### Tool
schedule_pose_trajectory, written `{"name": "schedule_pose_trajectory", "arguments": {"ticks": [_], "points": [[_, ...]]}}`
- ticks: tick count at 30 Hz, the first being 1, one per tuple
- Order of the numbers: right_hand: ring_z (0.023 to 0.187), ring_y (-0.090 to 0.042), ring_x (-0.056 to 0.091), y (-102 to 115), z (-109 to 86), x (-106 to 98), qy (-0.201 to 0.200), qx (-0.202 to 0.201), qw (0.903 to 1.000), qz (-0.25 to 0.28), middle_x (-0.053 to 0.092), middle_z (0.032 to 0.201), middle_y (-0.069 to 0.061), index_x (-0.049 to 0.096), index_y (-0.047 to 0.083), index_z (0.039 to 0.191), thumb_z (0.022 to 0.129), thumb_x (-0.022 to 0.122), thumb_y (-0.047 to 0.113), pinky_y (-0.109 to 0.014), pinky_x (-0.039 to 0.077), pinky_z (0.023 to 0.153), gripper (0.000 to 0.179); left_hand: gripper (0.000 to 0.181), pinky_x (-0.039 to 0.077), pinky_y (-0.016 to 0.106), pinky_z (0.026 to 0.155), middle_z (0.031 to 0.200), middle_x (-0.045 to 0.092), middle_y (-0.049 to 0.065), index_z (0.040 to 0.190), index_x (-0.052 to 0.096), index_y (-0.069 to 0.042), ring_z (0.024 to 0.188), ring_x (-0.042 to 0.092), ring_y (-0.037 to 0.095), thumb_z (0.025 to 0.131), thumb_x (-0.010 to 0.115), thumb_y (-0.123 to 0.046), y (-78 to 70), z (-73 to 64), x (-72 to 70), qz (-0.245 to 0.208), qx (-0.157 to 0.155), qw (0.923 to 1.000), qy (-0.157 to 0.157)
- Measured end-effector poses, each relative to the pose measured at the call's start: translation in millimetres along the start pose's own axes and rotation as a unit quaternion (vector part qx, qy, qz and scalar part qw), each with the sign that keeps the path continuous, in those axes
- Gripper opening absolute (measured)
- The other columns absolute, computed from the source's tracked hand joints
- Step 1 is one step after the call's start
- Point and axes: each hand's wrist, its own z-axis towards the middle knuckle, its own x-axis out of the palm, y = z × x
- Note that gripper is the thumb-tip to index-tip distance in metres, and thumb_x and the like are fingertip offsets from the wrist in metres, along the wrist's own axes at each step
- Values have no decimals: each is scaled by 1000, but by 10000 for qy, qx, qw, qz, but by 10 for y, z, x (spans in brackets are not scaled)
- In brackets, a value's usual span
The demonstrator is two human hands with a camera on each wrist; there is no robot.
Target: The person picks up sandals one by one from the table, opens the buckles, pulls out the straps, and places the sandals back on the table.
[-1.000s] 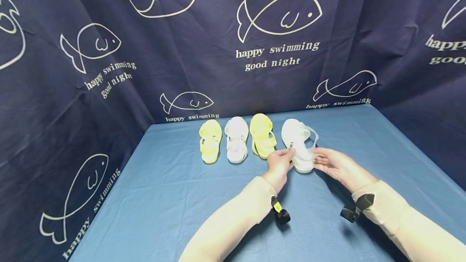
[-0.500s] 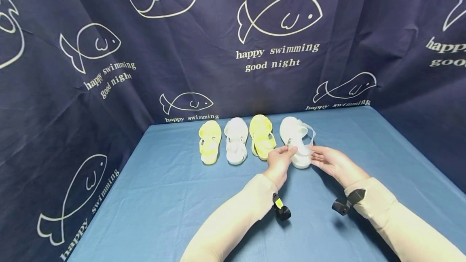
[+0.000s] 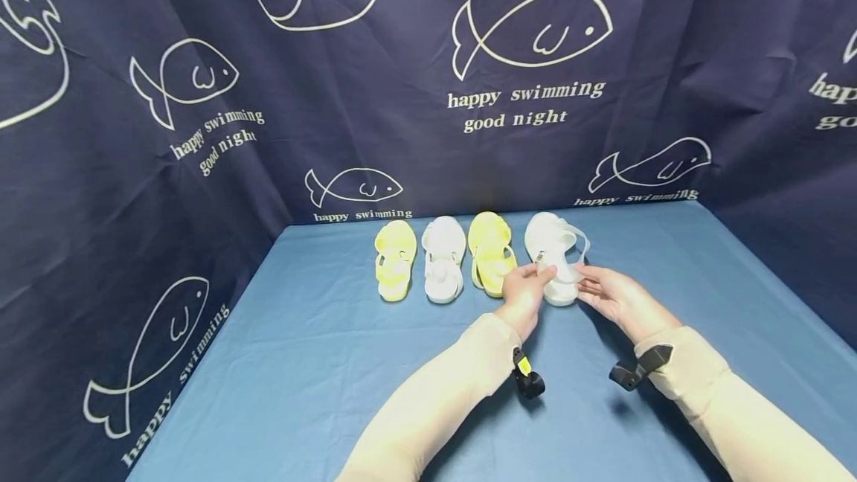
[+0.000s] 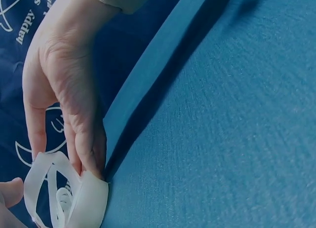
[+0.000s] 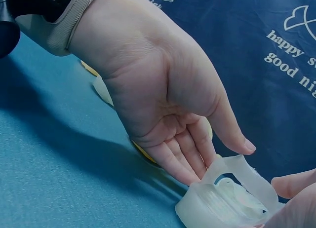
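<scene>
A white sandal stands at the right end of a row, toe toward the back, both hands about its heel end. My left hand grips its left side, thumb over the edge; in the right wrist view the left fingers lie along the sandal's outside. My right hand holds the right side by the strap; the left wrist view shows its thumb at the strap and other fingers against the side of the sandal. Left of it stand a yellow sandal, a white sandal and another yellow sandal.
The sandals stand near the far edge of a blue cloth-covered table. Close behind rises a dark blue curtain printed with white fish and lettering. The left hand lies close beside the neighbouring yellow sandal. Black camera straps hang under the wrists.
The held white sandal has moved slightly away from the body and toward the row, both hands moving with it. The head view has turned a little to the left. The other sandals stay put.
</scene>
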Motion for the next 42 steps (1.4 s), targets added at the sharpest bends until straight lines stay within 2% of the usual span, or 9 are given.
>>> {"name": "schedule_pose_trajectory", "arguments": {"ticks": [5,9,12,15,21,38,40,42], "points": [[107,-12,40,15,23,-17,-12,-16,9997,253,35,117,-8,43,9,115,100,45,8,-30,19,120,16,42,54,35,91,107,68,11,118,64,2,99,65,20,81,78,-12,52,15,65,-46,75,9999,66],[105,-13,41,38,65,18,2,-41,9998,204,35,115,-8,46,7,110,101,40,8,-30,18,120,11,48,52,36,95,118,65,15,124,60,2,107,63,22,81,77,-11,43,28,61,-97,96,9998,147],[109,-13,41,81,84,28,25,-14,9997,238,36,117,-8,44,7,109,101,40,9,-30,18,120,9,47,51,37,97,120,65,15,124,60,3,109,62,22,82,76,-10,24,37,69,-157,153,9995,215],[116,-13,40,125,104,30,20,34,9992,389,37,120,-7,41,7,112,101,41,9,-30,19,120,11,46,51,36,97,120,65,14,124,60,3,109,62,22,82,76,-9,11,55,84,-215,168,9993,259],[126,-13,36,156,131,38,-169,126,9988,445,36,122,-7,35,8,128,100,44,9,-29,22,119,29,44,50,36,99,120,66,14,123,62,2,112,62,23,82,76,-7,27,87,125,-274,202,9993,176],[111,-9,40,142,162,15,-42,124,9980,618,36,116,-4,39,10,112,100,44,9,-26,20,119,13,38,52,35,96,115,68,12,118,64,0,108,64,20,82,75,-4,53,125,143,-506,228,9983,184],[112,-9,40,138,183,-1,-54,118,9982,583,36,117,-4,39,11,117,100,44,10,-26,20,119,18,37,52,34,96,114,68,11,117,65,0,107,64,20,82,75,-5,57,126,143,-536,228,9981,206],[114,-10,38,132,224,-30,-117,129,9984,547,35,118,-3,36,13,127,100,46,11,-26,21,119,29,37,52,34,95,114,68,10,118,65,-1,106,64,19,82,74,-4,62,121,143,-503,242,9982,235]]}}
